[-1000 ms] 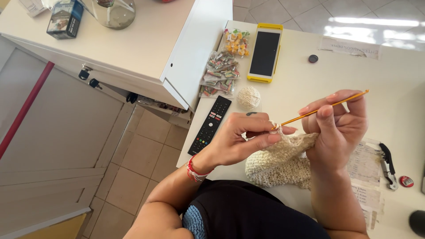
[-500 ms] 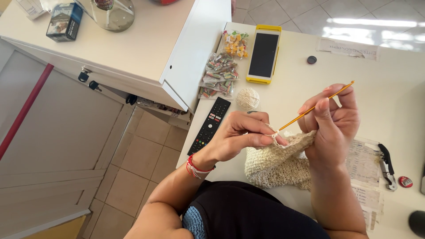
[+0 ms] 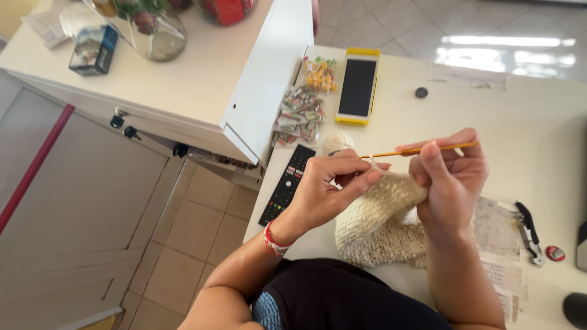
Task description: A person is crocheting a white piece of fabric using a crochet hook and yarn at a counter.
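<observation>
My right hand (image 3: 451, 177) grips a thin orange crochet hook (image 3: 422, 150) that lies nearly level, its tip pointing left. My left hand (image 3: 330, 186) pinches the top edge of a cream crocheted piece (image 3: 379, 223) right at the hook's tip, with a strand of yarn over its fingers. The piece hangs down onto the pale yellow table (image 3: 538, 122) between both hands. A small ball of cream yarn (image 3: 337, 142) sits just behind my left hand. A red bracelet circles my left wrist.
A black remote (image 3: 287, 183) lies left of my hands near the table edge. Behind it are two bags of wrapped sweets (image 3: 298, 115) and a phone in a yellow case (image 3: 358, 87). A black tool (image 3: 529, 232) and paper slips lie right. A white counter (image 3: 202, 79) stands at left.
The hook has swung from a steep upward tilt to nearly level. Both hands have shifted slightly and the left fingers now close on the work at the hook's tip.
</observation>
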